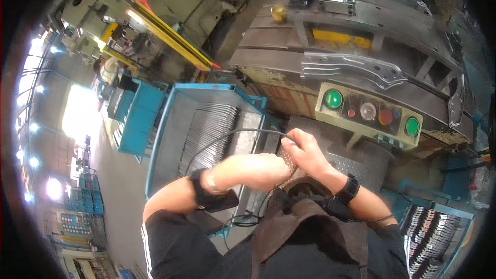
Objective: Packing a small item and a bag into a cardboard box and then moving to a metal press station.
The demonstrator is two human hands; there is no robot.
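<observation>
Both hands meet in front of my brown apron (281,217). My right hand (308,156) is closed, with thumb and fingers pressed on a thin black cable (243,130). The cable loops from there over to the band on my left wrist. My left hand (256,169) is curled beside the right one, its fingers mostly turned away; what it grips, if anything, is hidden. A black band (198,182) circles the left wrist and a black watch (349,188) the right.
A blue bin (173,90) of stacked metal strips stands at the left. Ahead is a control box (341,119) with green buttons, below a press bed carrying a formed metal bracket (356,67). Another blue bin (462,214) of parts sits at the lower right.
</observation>
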